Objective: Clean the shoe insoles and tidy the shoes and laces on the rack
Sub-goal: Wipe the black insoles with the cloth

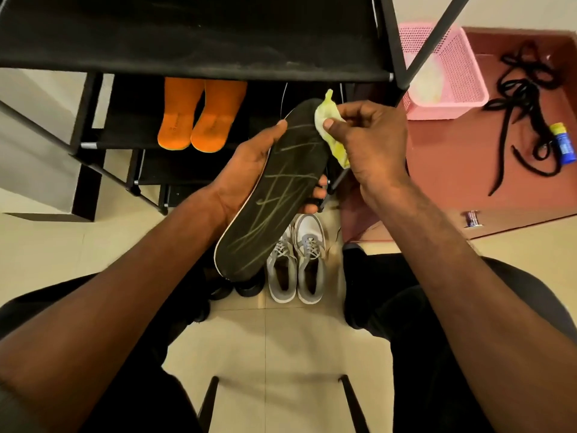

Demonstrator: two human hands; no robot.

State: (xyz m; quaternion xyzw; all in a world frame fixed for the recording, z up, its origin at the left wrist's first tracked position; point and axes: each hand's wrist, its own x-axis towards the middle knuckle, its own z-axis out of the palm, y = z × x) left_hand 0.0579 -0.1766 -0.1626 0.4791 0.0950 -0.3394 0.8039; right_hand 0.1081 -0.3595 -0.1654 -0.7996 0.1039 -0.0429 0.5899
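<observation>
Both hands are busy at the centre of the frame. The left hand [249, 170] cradles a black insole [281, 189] from beneath, thumb on its left edge and fingertips showing past its right edge, so the insole lies tilted with its toe end toward the upper right. The right hand [368, 135] pinches a crumpled yellow cloth [327, 126] between thumb and fingers and presses it against the insole's upper right edge. Pale scratchy streaks run across the dark face of the insole.

Just behind the hands, in the upper left, a black shoe rack [193, 35] carries a pair of orange insoles [199, 117] standing side by side on a lower shelf. Below the hands, a pair of grey and white sneakers [296, 260] sits on the tiled floor [281, 339], laces in. At the upper right, a pink basket [443, 67] rests on a reddish mat [468, 170], and loose black laces [524, 98] sprawl beside a small blue and yellow tube [560, 142].

The step in hand looks like wiping the black insole, started at the toe end. The next move likely calls for drawing the cloth down the length toward the heel, with the left hand bracing firmly so the flexible insole does not bend away under pressure. The loose laces still look untidied.
</observation>
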